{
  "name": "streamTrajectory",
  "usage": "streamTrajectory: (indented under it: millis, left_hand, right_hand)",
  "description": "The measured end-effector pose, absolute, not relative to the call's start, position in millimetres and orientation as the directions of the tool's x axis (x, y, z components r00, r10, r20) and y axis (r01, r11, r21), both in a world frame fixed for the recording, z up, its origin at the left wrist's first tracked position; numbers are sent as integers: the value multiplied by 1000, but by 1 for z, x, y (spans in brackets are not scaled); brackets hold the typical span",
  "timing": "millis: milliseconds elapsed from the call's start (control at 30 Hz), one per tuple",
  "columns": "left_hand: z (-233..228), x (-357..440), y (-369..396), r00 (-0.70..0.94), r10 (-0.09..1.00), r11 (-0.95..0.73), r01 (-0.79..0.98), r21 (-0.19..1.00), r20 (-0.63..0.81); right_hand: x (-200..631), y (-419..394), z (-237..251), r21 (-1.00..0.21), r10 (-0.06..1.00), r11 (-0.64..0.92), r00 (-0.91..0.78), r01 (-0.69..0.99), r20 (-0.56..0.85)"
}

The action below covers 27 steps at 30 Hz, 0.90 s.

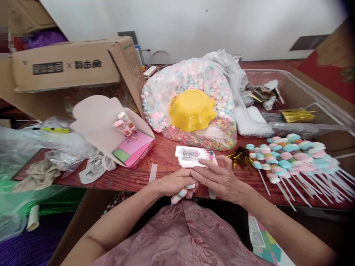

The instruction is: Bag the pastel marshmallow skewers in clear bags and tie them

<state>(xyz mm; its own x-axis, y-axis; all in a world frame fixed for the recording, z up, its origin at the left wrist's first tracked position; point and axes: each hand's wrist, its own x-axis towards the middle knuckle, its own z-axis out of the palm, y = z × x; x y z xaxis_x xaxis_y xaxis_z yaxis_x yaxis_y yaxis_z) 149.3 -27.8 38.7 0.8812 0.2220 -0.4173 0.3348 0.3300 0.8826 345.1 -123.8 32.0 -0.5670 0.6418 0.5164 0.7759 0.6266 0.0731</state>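
Note:
My left hand (173, 182) is closed around a marshmallow skewer (183, 194), whose pink, white and blue pieces show below the fingers near my lap. My right hand (223, 181) meets it from the other side, its fingertips pressed together against the left fingers. Whatever lies between those tips is hidden. Just beyond both hands is a stack of white printed cards (191, 153). To the right lies a pile of marshmallow skewers (296, 157) on white sticks, with a bunch of gold twist ties (240, 157) beside it.
A big clear bag of marshmallows (158, 96) stands at the back, a yellow scalloped bowl (192, 111) upside down on it. Right of it is a clear plastic bin (285, 75) with ties and wrappers. A cardboard box (69, 70) and a pink display box (138, 149) stand left.

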Motion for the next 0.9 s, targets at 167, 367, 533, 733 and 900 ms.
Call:
streamTrajectory:
  millis: [167, 367, 533, 733, 900]
  left_hand:
    - [42, 144, -25, 928, 48, -47, 371, 928, -369]
    - [31, 145, -44, 934, 330, -724, 344, 599, -137]
    - [31, 156, -36, 910, 363, -351, 332, 876, -199]
    - [38, 156, -34, 889, 97, -188, 458, 869, -448]
    - [21, 158, -58, 971, 217, -782, 236, 577, -102]
  right_hand:
    - [333, -133, 28, -57, 786, 549, -492, 834, 373]
    - [320, -136, 17, -470, 992, 97, -122, 877, -22]
    - [317, -149, 24, -223, 897, 155, -43, 962, 441]
    - [326, -162, 7, -243, 857, 409, -279, 880, 434]
    - [335, -170, 9, -577, 988, 135, -155, 806, 15]
